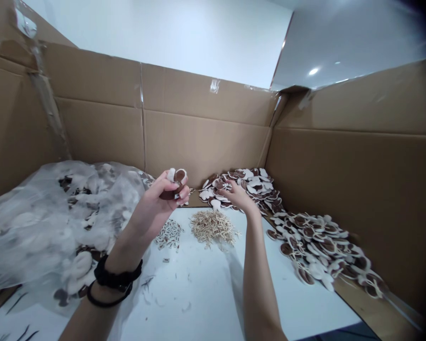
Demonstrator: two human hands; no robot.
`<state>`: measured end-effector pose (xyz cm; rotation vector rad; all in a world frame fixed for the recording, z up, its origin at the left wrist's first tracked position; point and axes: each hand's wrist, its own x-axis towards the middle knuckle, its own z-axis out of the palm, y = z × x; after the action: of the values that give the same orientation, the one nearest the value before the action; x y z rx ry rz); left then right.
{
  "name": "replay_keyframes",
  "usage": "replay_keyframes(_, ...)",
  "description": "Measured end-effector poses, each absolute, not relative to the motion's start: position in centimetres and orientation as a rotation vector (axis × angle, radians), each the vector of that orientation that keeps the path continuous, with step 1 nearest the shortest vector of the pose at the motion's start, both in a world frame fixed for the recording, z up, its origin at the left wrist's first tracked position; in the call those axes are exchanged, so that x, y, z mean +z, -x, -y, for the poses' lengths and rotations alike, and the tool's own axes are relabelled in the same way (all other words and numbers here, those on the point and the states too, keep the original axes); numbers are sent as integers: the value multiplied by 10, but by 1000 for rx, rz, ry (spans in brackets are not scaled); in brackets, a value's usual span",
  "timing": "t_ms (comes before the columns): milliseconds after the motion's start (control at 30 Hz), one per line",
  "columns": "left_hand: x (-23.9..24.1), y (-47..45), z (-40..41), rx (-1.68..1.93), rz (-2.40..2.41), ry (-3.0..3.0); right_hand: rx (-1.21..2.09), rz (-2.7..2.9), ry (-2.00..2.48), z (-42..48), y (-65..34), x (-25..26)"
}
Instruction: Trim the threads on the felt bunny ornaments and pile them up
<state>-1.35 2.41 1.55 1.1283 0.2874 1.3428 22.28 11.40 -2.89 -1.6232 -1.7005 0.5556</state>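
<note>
My left hand (163,194) is raised above the table, its fingers closed around a small brown piece with white fleecy edging (179,176). Part of that piece is hidden by the fingers. My right hand (237,195) reaches over the far pile of brown-and-white fleecy pieces (257,182), with fingers stretched out and apart at its near left side. Whether the fingertips touch a piece there is hard to see. Between my arms on the white table lie a heap of short cream-coloured strips or cords (213,227) and a scatter of tiny grey-and-brown bits (168,233).
A large translucent plastic bag (31,213) of white and brown fleecy pieces fills the left side. Another pile of brown-and-white pieces with cream ties (319,246) lies at the right. Tall cardboard walls (199,137) enclose the white table (199,303) at the back and sides.
</note>
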Motion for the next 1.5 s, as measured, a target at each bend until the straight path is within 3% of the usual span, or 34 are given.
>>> replay_keyframes(300, 7, 7, -32, 1405, -348, -1229, 690, 1704, 636, -12, -149, 11)
replay_keyframes(533, 4, 3, -28, 1544, -479, -1165, 391, 1760, 891, 18, -104, 0)
replay_keyframes(1033, -10, -11, -28, 1683, -725, -1272, 122, 1706, 1028, 3, -92, -7)
replay_keyframes(1500, -14, -20, -18, 1961, -562, -1320, 701, 1426, 521, 4, -87, -11)
